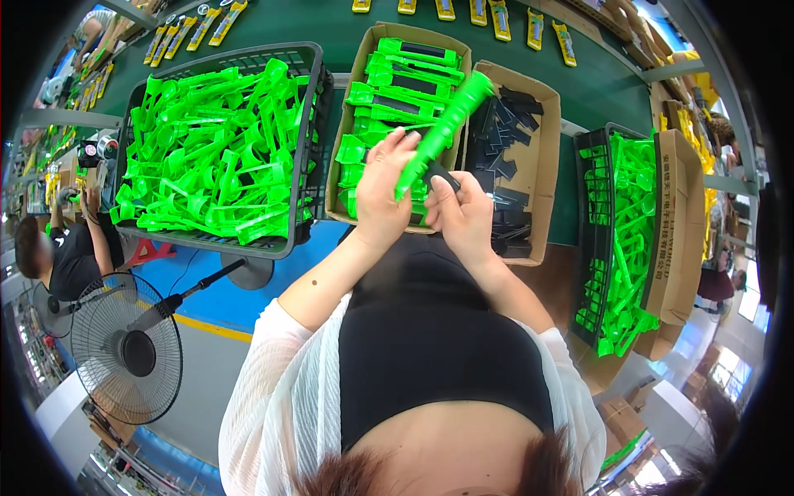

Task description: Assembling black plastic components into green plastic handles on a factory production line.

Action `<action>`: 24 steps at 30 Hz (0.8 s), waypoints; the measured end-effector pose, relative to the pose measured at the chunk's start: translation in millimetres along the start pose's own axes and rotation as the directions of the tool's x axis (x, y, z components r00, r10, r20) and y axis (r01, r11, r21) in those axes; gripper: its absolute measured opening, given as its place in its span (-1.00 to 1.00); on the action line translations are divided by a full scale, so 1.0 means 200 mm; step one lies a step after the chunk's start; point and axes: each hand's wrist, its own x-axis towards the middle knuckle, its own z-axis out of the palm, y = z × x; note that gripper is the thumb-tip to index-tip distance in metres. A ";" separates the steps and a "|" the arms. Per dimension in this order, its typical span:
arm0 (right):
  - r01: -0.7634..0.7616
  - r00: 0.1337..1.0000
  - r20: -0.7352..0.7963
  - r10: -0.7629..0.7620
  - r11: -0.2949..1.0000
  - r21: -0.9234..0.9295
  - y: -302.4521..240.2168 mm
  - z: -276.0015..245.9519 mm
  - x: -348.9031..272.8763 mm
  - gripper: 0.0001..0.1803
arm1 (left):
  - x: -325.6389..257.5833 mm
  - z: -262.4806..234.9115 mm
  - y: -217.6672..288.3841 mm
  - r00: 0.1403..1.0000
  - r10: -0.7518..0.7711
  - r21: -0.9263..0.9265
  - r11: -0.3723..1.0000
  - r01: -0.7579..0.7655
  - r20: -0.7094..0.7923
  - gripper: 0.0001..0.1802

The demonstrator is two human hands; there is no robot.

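Left hand (385, 188) gripping a long green plastic piece (449, 122) above the cardboard box (418, 35) of green parts, I pinch a black piece (441, 172) near its lower end with my right hand (465, 213).

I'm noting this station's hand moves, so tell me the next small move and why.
Probably press the dark strip into the green piece: the left hand grips that piece, the right hand appears to hold the strip close against it, and several other green pieces in the cardboard box have dark strips on them. Whether it is already seated, I can't tell.
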 end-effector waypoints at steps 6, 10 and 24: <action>-0.178 0.979 0.092 0.183 0.982 -0.059 0.02 -0.20 0.06 -0.82 | 0.06 -0.17 0.02 0.745 -0.654 -0.485 0.612 0.625 0.135 -0.78; -0.185 0.911 0.358 0.207 0.978 -0.094 -0.08 -0.28 0.05 -0.84 | 0.12 -0.37 -0.13 0.447 -0.653 -0.196 0.423 0.885 0.612 -0.80; -0.227 0.899 0.235 0.369 0.852 -0.472 -0.11 -0.11 0.07 -0.77 | 0.03 -0.35 -0.15 0.286 -0.649 -0.060 0.347 0.936 0.705 -0.86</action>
